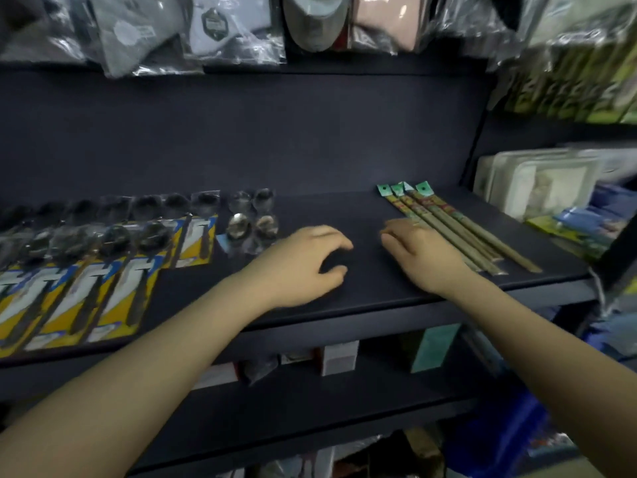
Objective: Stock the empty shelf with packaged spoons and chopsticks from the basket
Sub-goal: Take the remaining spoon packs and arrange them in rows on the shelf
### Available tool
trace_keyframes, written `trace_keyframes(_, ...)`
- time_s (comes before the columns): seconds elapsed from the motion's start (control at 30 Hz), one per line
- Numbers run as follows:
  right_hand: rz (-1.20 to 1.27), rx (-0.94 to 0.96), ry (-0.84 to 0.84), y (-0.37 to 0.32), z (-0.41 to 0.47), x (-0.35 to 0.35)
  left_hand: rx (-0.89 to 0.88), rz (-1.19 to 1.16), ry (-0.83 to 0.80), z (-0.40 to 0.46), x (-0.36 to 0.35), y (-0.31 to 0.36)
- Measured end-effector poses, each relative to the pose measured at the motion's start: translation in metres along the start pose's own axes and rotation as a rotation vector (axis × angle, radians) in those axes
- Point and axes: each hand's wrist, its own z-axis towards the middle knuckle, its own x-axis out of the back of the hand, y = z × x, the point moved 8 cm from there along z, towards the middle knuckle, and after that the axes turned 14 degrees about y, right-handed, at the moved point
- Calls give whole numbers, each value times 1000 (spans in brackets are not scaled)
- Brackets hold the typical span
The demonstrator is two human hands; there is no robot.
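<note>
I see both hands over the dark shelf (344,160). My left hand (303,262) hovers with fingers loosely curled, holding nothing. My right hand (418,251) touches the chopstick packs (458,229) at 3 o'clock. Spoon packs (89,267) lie at 9 o'clock.

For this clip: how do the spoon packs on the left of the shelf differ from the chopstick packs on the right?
The spoon packs have wide yellow and blue backing cards and fill two overlapping rows; the chopstick packs are narrow sleeves with green tops, only a few, side by side. No hand touches the spoon packs; the right hand rests against the chopstick packs. Both lie flat on the same dark shelf.
</note>
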Motion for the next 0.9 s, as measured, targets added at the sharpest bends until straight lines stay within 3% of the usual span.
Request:
trace_keyframes(0.17, -270, 84, -181, 99, -13, 36, 48, -13, -117, 47, -65, 48)
trace_keyframes(0.43, -208, 312, -406, 104, -33, 22, 210, 11, -216, 98, -128, 61)
trace_keyframes(0.5, -61, 260, -386, 106, -29, 28, 240, 24, -227, 103, -134, 60)
trace_keyframes(0.57, 32, 200, -227, 118, -11, 47, 256, 41, -222, 104, -134, 58)
trace_keyframes(0.67, -70, 155, -64, 137, 15, 58, 237, 41, -232, 98, -133, 60)
trace_keyframes(0.9, -304, 88, -336, 119, 33, 26, 242, 9, -197, 85, -133, 62)
